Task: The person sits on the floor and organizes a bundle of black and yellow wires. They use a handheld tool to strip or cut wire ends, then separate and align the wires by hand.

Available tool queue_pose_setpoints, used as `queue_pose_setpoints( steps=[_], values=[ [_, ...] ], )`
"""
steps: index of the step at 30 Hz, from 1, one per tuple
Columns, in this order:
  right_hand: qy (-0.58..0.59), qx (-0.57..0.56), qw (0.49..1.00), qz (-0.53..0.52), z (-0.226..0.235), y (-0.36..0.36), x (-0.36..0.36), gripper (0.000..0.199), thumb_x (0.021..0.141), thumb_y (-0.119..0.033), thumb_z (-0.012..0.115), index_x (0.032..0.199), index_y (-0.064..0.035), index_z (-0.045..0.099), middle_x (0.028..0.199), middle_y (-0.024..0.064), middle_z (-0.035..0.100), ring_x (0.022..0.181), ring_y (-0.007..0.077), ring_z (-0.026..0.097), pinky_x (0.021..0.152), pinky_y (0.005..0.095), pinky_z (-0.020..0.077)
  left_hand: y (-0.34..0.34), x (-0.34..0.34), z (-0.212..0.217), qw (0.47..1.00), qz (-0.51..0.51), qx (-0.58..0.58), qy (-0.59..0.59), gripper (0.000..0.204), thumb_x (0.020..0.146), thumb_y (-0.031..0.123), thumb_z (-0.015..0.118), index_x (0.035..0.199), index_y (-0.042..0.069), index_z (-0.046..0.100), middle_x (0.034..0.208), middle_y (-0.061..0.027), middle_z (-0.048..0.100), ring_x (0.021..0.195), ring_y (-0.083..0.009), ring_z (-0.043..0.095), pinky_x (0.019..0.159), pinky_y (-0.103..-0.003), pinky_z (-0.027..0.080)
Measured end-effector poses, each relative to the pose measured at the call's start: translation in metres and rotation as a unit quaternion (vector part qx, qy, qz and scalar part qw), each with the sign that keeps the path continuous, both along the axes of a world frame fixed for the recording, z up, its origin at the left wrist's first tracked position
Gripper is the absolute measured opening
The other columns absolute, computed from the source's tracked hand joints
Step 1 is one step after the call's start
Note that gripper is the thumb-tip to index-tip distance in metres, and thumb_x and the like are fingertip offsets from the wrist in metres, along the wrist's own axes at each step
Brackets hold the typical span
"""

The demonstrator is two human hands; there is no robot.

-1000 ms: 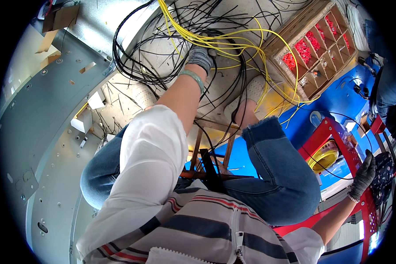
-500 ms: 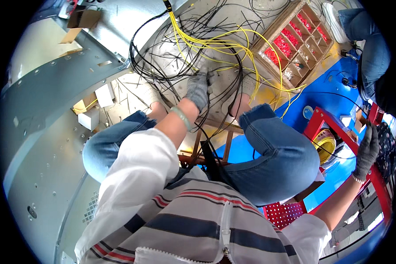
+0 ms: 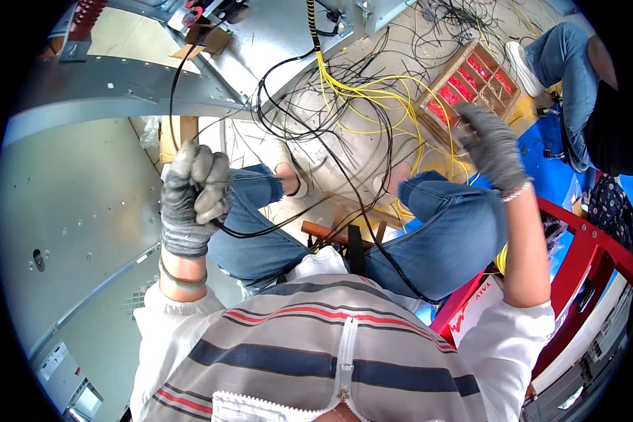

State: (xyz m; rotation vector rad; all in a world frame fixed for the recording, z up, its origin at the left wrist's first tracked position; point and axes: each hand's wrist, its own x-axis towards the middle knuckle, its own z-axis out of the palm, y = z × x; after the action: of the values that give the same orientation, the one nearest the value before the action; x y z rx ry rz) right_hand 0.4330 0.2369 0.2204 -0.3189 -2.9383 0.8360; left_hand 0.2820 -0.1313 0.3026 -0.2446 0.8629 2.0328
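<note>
In the head camera's view, a seated person lifts the left hand (image 3: 194, 193) above the left knee, its gloved fingers curled into a fist around a black cable (image 3: 246, 235) that leaves below the little-finger side and sweeps across the lap. The right hand (image 3: 494, 151), also gloved and slightly blurred, is raised beyond the right knee, fingers parted and bent; nothing shows in its grasp. The right forearm slants up from the lower right, a beaded bracelet at the wrist.

Room opens between the two hands, above the person's jeans (image 3: 450, 218). A broad metal panel (image 3: 98, 190) borders the left hand's side, while a compartmented wooden box (image 3: 432, 133) sits past the right fingertips and a red frame (image 3: 591, 239) stands outside the right forearm. Beyond the knees, yellow cables (image 3: 366, 91) fan from a striped sleeve (image 3: 313, 24) over tangled black strands on the pale floor.

The gloves are grey ribbed knit; the panel is smooth, grey and dotted with holes. Small red pieces (image 3: 461, 88) fill several of the box's square-edged cells. Nearby, another person's denim-clad leg (image 3: 573, 84) reaches in at upper right.
</note>
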Motion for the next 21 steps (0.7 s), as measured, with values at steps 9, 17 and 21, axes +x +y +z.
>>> queue_pose_setpoints(
  steps=[9,17,21],
  values=[
    [-0.269,-0.273,0.883,0.272,-0.058,-0.221,-0.021,0.048,0.068,-0.018,0.063,0.113,-0.0056,0.049,0.078,0.0130,0.057,0.075,0.0286,0.056,0.073,0.0339,0.0455,-0.023,0.015,0.009,0.985,-0.028,0.159,-0.052,0.036,0.092,0.031,0.037,0.064,0.009,0.034,0.062,-0.0012,0.035,0.031,-0.0008,0.020,0.025,-0.016,0.020],
    [0.053,-0.158,0.980,0.105,0.034,-0.131,-0.046,0.015,0.078,-0.019,0.048,0.087,-0.0073,0.053,0.068,0.0049,0.054,0.058,0.0168,0.049,0.051,0.0304,0.0382,-0.049,0.014,-0.020,0.995,-0.035,-0.027,0.088,0.051,0.083,0.052,0.042,0.081,0.003,0.054,0.072,-0.0126,0.049,0.036,-0.0041,0.031,0.027,-0.013,0.025],
    [0.044,-0.625,0.777,-0.065,0.134,-0.127,-0.067,0.029,0.088,-0.033,0.045,0.085,-0.0050,0.052,0.061,-0.0016,0.051,0.038,0.0041,0.038,0.031,0.0195,0.0278,-0.034,0.020,-0.018,0.992,-0.029,-0.056,0.112,0.037,0.086,0.037,0.048,0.095,0.001,0.053,0.084,-0.0110,0.055,0.045,-0.0043,0.038,0.029,-0.013,0.026]
  ],
)
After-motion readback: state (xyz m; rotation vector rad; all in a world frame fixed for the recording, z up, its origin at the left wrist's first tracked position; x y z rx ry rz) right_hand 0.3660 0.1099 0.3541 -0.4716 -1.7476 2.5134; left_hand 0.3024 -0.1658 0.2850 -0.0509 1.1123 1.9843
